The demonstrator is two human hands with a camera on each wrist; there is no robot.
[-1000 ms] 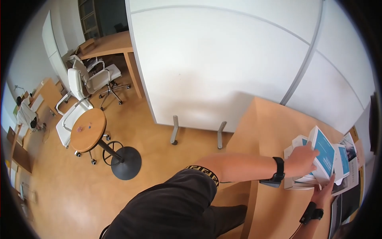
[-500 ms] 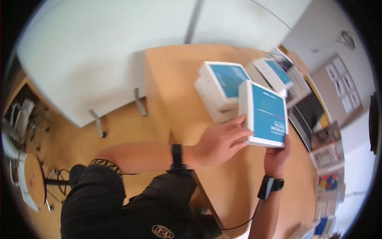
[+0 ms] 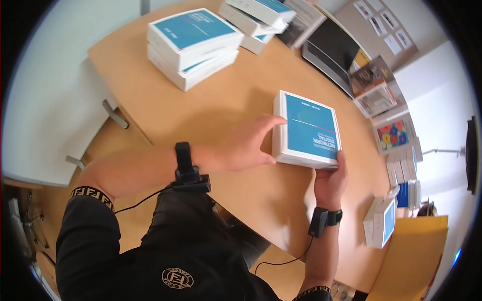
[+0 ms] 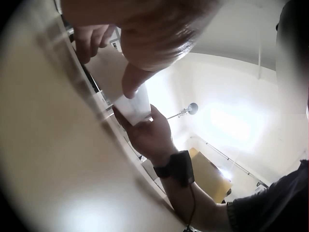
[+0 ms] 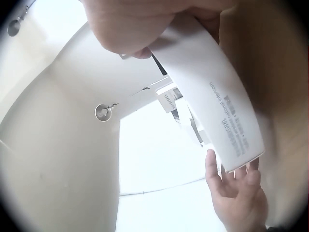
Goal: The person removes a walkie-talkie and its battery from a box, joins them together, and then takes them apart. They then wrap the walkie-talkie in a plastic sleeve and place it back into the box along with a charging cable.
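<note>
A white box with a teal lid face, its printed "NETWORK DIGITAL" label upside down in the head view, is held over the wooden table. My right hand grips its near right corner, thumb along the right side and fingers underneath, partly hidden. At the box's left side is my left hand, thumb and fingers spread apart, the fingertips right at the edge. The right wrist view shows the box's printed white side and the left hand with fingers extended around its far end.
Similar boxes stand stacked at the table's far left, with another stack behind. A laptop lies open at the back. Upright books line the right edge, and more boxes stand at lower right beside a yellow panel.
The box has come away from the stacks, toward the right part of the table. My left hand has loosened and spread while my right keeps its grip. The head view has swung right.
</note>
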